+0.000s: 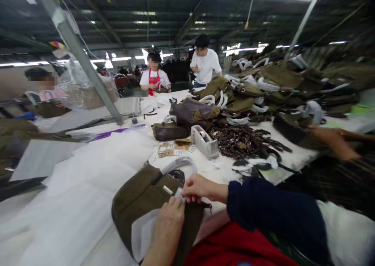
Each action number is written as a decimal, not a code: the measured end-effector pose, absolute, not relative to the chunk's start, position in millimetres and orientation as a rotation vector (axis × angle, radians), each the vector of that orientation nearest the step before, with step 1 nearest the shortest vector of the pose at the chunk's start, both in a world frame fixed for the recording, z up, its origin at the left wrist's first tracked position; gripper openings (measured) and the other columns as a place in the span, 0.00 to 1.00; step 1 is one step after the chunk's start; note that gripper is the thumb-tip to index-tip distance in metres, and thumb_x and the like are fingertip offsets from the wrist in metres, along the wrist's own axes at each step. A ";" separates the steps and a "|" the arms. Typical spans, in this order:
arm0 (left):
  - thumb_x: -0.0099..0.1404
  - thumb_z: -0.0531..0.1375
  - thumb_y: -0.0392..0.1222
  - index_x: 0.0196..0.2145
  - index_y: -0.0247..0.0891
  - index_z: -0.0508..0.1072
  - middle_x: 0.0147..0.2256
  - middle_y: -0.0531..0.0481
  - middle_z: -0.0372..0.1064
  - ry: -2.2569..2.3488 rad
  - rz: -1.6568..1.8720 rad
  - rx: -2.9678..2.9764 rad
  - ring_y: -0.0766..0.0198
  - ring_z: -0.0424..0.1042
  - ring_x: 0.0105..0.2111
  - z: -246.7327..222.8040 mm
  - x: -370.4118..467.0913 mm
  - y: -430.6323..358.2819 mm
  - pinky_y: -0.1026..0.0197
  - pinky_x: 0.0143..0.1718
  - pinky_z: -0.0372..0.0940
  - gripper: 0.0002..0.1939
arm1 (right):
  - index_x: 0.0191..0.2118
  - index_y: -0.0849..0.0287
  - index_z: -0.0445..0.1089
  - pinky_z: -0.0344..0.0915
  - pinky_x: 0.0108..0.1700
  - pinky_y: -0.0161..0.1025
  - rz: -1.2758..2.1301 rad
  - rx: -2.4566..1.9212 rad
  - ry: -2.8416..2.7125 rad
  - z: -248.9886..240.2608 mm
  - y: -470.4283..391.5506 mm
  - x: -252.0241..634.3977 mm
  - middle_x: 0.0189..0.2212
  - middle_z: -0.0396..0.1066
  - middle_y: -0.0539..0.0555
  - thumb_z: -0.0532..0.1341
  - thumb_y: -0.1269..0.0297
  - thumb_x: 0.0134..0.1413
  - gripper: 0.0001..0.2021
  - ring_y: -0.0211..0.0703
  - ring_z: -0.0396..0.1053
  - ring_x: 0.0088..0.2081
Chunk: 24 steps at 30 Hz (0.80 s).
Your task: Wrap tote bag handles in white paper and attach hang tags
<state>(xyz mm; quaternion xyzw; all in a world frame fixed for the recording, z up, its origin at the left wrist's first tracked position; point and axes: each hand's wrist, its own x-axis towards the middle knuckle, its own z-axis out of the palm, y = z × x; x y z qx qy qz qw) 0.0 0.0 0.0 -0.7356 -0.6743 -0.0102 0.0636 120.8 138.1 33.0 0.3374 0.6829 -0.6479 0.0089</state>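
Note:
An olive-green bag point(137, 197) with a wrapped white handle point(180, 164) lies on the white table in front of me. My left hand point(171, 217) and my right hand point(196, 188) meet at the bag's upper edge. Both pinch a small white tag or paper piece point(178, 192) there. A white sheet point(143, 232) sticks out of the bag below my left hand. My right arm wears a dark blue sleeve.
A white tape dispenser point(205, 141), card tags point(170, 149) and a heap of dark straps point(243, 141) lie beyond the bag. Brown and olive bags point(193, 113) pile up to the right. A co-worker's hand point(336, 141) reaches in at right. Other people stand at the far end. White sheets point(88, 180) cover the left.

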 end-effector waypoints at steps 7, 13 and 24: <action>0.67 0.56 0.30 0.42 0.35 0.77 0.38 0.47 0.73 -2.035 -0.027 -2.273 0.53 0.71 0.41 6.9 -1.4 -2.4 0.54 0.37 0.68 0.11 | 0.19 0.62 0.69 0.50 0.15 0.27 -1.779 1.167 2.218 24.0 137.1 118.6 0.15 0.67 0.46 0.64 0.68 0.45 0.08 0.29 0.56 0.17; 0.68 0.53 0.28 0.44 0.34 0.75 0.41 0.46 0.72 -2.054 -0.020 -2.339 0.53 0.69 0.42 23.8 0.0 -8.4 0.52 0.41 0.68 0.13 | 0.19 0.63 0.72 0.49 0.16 0.29 -1.549 1.166 2.297 27.2 138.2 118.5 0.15 0.67 0.46 0.65 0.66 0.45 0.09 0.30 0.55 0.16; 0.69 0.52 0.29 0.41 0.36 0.75 0.39 0.46 0.70 -2.162 -0.089 -2.331 0.53 0.68 0.42 29.8 1.2 -10.2 0.51 0.43 0.66 0.12 | 0.26 0.62 0.78 0.55 0.25 0.29 -1.209 0.980 2.574 28.0 145.2 117.6 0.18 0.70 0.48 0.69 0.60 0.47 0.10 0.34 0.65 0.23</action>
